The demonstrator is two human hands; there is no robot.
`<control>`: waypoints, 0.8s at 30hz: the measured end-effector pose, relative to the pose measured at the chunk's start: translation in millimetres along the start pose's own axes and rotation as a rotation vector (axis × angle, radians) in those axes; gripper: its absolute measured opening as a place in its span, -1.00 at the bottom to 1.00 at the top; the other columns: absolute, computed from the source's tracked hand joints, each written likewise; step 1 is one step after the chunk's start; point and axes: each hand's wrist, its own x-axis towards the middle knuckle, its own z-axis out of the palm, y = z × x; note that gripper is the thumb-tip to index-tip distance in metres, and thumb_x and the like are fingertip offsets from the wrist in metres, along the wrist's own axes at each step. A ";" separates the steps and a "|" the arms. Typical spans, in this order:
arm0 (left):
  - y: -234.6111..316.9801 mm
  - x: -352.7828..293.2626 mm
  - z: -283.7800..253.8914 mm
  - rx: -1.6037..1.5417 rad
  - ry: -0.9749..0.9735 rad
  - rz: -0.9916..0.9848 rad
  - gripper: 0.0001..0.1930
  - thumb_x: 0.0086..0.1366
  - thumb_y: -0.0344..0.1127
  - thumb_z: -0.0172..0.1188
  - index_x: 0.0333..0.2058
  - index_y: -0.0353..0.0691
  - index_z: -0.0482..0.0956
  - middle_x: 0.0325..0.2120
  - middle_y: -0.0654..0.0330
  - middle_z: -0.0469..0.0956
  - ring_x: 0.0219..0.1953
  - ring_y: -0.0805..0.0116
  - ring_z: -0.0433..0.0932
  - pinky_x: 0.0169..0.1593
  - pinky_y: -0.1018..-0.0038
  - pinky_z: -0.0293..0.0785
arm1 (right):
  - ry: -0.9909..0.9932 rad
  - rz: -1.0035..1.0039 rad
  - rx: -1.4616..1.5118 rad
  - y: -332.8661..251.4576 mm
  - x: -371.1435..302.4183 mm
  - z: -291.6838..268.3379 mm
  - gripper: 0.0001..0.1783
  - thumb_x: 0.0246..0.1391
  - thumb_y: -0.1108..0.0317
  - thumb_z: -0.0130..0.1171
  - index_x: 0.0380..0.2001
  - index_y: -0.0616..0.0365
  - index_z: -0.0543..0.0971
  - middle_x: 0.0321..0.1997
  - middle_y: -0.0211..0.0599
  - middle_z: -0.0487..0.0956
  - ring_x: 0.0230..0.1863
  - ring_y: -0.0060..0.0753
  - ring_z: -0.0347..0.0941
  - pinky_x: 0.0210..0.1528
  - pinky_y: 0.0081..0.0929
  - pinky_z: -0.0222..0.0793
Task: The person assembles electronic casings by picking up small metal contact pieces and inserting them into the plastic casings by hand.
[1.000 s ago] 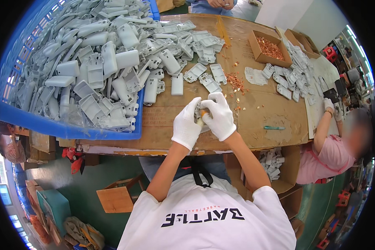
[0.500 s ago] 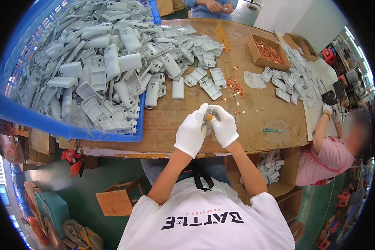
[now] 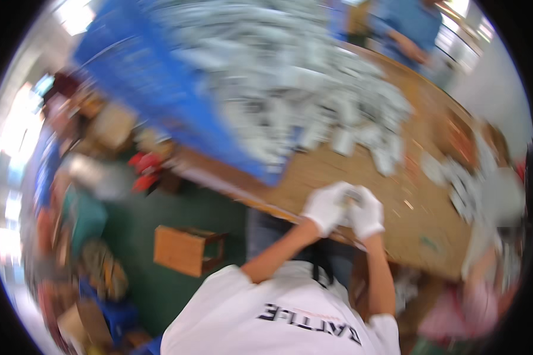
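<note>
Both my hands wear white gloves and meet close together over the front edge of the cardboard-covered table (image 3: 328,171). My left hand (image 3: 326,206) and my right hand (image 3: 368,214) have their fingers closed around a small greyish piece (image 3: 352,197), too blurred to name. Beyond them lie many pale grey plastic casings (image 3: 290,83), heaped in and spilling out of a blue crate (image 3: 231,133). Motion smears the whole view, so details of the casings are lost.
To the right, small copper-coloured bits (image 3: 410,201) are scattered near a cardboard box (image 3: 458,139) and more casings (image 3: 461,189). A small green item (image 3: 427,244) lies by the table edge. A wooden stool (image 3: 180,251) stands left. A person in pink (image 3: 462,313) and another in blue (image 3: 411,32) are nearby.
The whole view has swung, shifting crate and table rightward and tilting them. My hands stay together around the small piece, now lower and further right in the picture.
</note>
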 end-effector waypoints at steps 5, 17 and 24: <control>-9.7 10.2 15.5 0.050 0.008 -0.178 -0.74 0.21 -0.34 0.10 -0.12 -0.13 0.55 -0.30 -0.06 0.62 -0.20 -0.10 0.59 -0.14 0.17 0.52 | 0.027 0.048 -0.054 -0.8 9.3 0.3 -0.85 -0.03 0.63 0.15 -0.34 0.23 0.55 -0.44 -0.13 0.62 -0.38 -0.30 0.57 -0.27 -0.37 0.45; -12.8 9.6 -12.2 0.039 0.034 -0.153 -0.71 0.21 -0.29 0.17 -0.08 -0.12 0.51 -0.21 -0.02 0.61 -0.08 -0.06 0.55 -0.01 0.17 0.47 | -0.142 -0.016 0.151 6.6 34.5 12.3 -0.78 0.01 0.62 0.10 -0.22 0.33 0.56 -0.37 -0.19 0.61 -0.34 -0.46 0.51 -0.22 -0.48 0.42; -33.1 16.2 -5.8 0.121 0.092 -0.201 -0.81 0.23 -0.30 0.08 -0.18 -0.11 0.52 -0.22 0.06 0.60 -0.10 0.00 0.56 -0.06 0.18 0.46 | -0.302 0.072 0.598 24.0 26.9 14.7 -0.64 0.29 0.37 -0.04 0.04 0.39 0.49 -0.09 -0.25 0.56 -0.12 -0.45 0.49 -0.05 -0.48 0.45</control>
